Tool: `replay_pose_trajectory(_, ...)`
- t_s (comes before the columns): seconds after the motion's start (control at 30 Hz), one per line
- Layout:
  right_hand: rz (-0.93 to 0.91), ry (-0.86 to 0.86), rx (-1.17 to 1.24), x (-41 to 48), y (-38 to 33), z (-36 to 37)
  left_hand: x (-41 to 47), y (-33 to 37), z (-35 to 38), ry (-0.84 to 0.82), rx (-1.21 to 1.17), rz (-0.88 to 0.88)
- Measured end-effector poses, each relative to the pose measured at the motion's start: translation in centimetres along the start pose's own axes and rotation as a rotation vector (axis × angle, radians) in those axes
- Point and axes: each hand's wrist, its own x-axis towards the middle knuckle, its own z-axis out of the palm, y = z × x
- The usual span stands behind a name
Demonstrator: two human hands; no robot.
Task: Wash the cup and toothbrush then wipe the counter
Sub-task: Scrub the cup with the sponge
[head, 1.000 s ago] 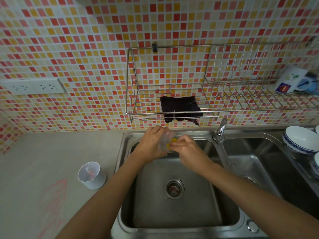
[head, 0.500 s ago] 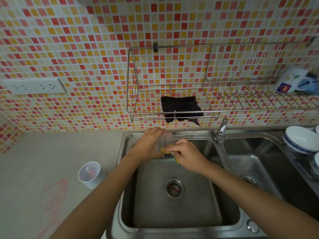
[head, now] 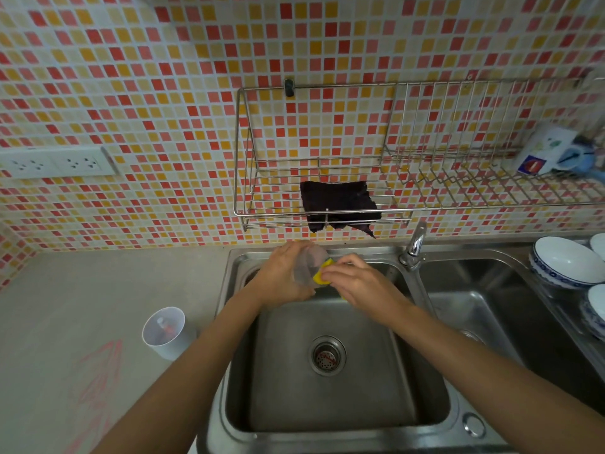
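Over the back of the left sink basin (head: 327,404), my left hand (head: 284,276) grips a translucent cup (head: 307,263) tipped on its side. My right hand (head: 360,283) pinches a yellow sponge (head: 322,273) and presses it against the cup's mouth. A second cup (head: 167,332), white plastic, stands on the grey counter (head: 98,290) left of the sink, with a toothbrush (head: 165,327) inside it. Pink scribble marks (head: 98,388) stain the counter in front of that cup.
A dark cloth (head: 337,204) hangs over the wire rack (head: 409,158) on the tiled wall. The tap (head: 414,247) stands between the two basins. White bowls (head: 566,263) sit at the right. A mug (head: 546,149) lies in the rack's right end. Wall sockets (head: 55,163) are at the left.
The sponge has shifted a little against the cup's mouth as my right hand rubs it. Both hands stay over the back of the left basin.
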Motion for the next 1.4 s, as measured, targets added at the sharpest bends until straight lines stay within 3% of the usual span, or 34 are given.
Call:
replay_pose_trajectory(0.17, 0.055, 0.015, 0.049, 0.9, -0.4, -1.0, 0.2, 0.0, 0.6, 0.127, -0.014, -0.066)
replay_pose_trajectory(0.37, 0.177, -0.069, 0.199, 1.8, -1.2, -0.9, 0.5, -0.7, 0.2, 0.173, 0.166, 0.056)
replay_pose_trajectory(0.5, -0.006, -0.092, -0.149, 2.2, -0.1, -1.5, 0.8, -0.2, -0.3, 0.138, 0.268, 0.084)
replay_pose_trajectory(0.57, -0.004, -0.044, -0.243, 2.0, 0.3, -1.4, 0.8, 0.0, -0.6, 0.15, 0.241, 0.124)
replay_pose_trajectory(0.67, 0.082, 0.028, -0.081, 1.5, -0.7, -0.2, 0.8, -0.1, -0.9, 0.123, 0.238, 0.104)
replay_pose_trajectory(0.77, 0.205, -0.093, 0.133, 1.2, -1.4, 0.8, 0.7, -0.6, -0.6, 0.062, 0.279, 0.111)
replay_pose_trajectory(0.87, 0.037, -0.097, -0.135, 1.6, -0.6, 0.3, 0.6, -0.2, -0.3, 0.028, 0.313, 0.146)
replay_pose_trajectory(0.93, 0.059, -0.064, -0.26, 1.8, -0.4, 0.0, 0.8, 0.2, -0.4, 0.019, 0.32, 0.167)
replay_pose_trajectory(1.0, 0.094, -0.01, -0.226, 1.9, -0.8, 0.4, 1.0, 0.1, -0.7, 0.016, 0.302, 0.148)
replay_pose_trajectory(1.13, 0.272, -0.099, 0.103, 1.7, -1.7, 1.1, 1.1, -0.5, -0.7, -0.02, 0.298, 0.112)
replay_pose_trajectory(1.3, 0.129, -0.041, -0.226, 1.5, -0.6, 0.7, 1.0, 0.4, -0.6, 0.014, 0.301, 0.16)
replay_pose_trajectory(1.4, 0.229, -0.072, 0.013, 1.3, -1.1, 0.8, 1.0, -0.6, -0.8, -0.015, 0.275, 0.097)
